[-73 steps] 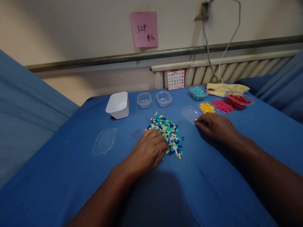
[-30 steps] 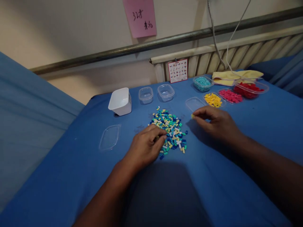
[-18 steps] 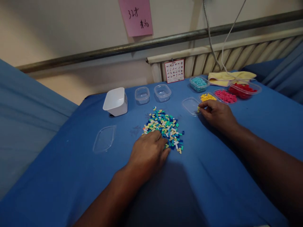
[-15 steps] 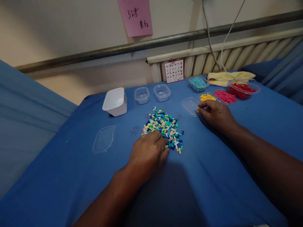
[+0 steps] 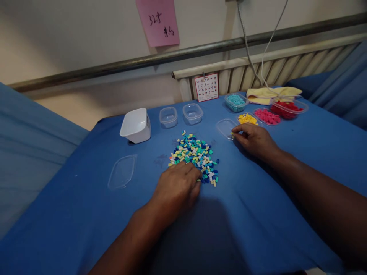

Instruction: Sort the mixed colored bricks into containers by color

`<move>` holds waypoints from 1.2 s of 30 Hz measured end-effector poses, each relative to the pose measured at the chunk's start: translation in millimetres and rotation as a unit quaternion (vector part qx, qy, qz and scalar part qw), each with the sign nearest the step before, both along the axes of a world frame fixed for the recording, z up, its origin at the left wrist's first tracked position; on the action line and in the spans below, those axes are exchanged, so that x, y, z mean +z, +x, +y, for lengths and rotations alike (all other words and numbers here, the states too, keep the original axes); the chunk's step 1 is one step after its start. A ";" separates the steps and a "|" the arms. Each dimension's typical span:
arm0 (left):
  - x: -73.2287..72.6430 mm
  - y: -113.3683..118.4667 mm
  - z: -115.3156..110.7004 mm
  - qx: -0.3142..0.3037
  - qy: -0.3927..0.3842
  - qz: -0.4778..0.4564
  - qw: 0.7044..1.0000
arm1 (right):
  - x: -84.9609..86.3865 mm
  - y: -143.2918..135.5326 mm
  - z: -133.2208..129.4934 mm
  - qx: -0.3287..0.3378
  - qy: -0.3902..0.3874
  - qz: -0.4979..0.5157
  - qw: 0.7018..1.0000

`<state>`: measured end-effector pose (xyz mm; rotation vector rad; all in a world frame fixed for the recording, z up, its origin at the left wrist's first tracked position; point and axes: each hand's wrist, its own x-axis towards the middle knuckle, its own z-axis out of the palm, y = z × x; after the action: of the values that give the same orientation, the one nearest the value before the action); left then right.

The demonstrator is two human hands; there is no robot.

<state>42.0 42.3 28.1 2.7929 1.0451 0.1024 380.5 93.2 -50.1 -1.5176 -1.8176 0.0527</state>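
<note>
My right hand (image 5: 254, 139) is closed in a pinch on a small pale yellow building brick (image 5: 232, 135), at the right edge of a clear plastic lid (image 5: 225, 128) lying flat. My left hand (image 5: 177, 183) rests at the near edge of a loose pile of small bricks (image 5: 195, 152) in pale yellow, white, green, teal and dark blue. Its fingers curl down among the bricks, and their tips are hidden, so I cannot make out what they hold. Just behind my right hand are yellow bricks (image 5: 247, 118) in a shallow clear container.
Pink bricks (image 5: 267, 116), a tub of red bricks (image 5: 287, 109) and a tub of turquoise bricks (image 5: 236, 102) stand at the back right. Two clear tubs (image 5: 168, 117) and a white box (image 5: 136, 126) stand at the back. Another lid (image 5: 122, 172) lies left; a yellow cloth (image 5: 272, 94) lies behind.
My right hand has moved slightly left and down with the pale yellow brick, closer over the lid. My left hand stays at the pile. The whole view has shifted a little.
</note>
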 end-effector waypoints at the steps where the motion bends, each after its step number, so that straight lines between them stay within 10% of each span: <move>1: -0.5 0.0 0.0 -0.002 0.003 0.001 1.000 | -0.4 -0.4 0.1 0.006 0.002 0.001 1.000; 11: -6.7 2.9 -2.5 -0.043 0.057 -0.011 0.997 | -6.0 0.6 3.5 -0.007 0.028 0.013 0.999; 16: -8.5 1.5 1.1 -0.014 -0.040 -0.184 0.982 | 10.0 -4.6 -4.5 -0.019 0.080 0.022 0.996; 19: -9.7 5.1 1.3 0.072 -0.177 -0.342 0.920 | 23.2 -20.1 -18.2 0.018 0.108 0.029 0.994; 23: -10.2 15.4 -1.5 0.215 -0.378 -0.480 0.762 | 36.7 -57.1 -46.2 0.169 0.110 0.042 0.978; 27: -9.2 24.9 -6.0 0.247 -0.469 -0.536 0.657 | 43.9 -89.9 -70.1 0.281 0.111 0.059 0.951; 36: -16.6 28.5 -8.6 0.218 -0.415 -0.529 0.708 | 48.5 -99.4 -78.1 0.270 0.102 0.084 0.954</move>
<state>70.4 33.7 11.5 1.2261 0.9719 0.8954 281.1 15.2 -1.7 -0.8174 -1.9772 0.2406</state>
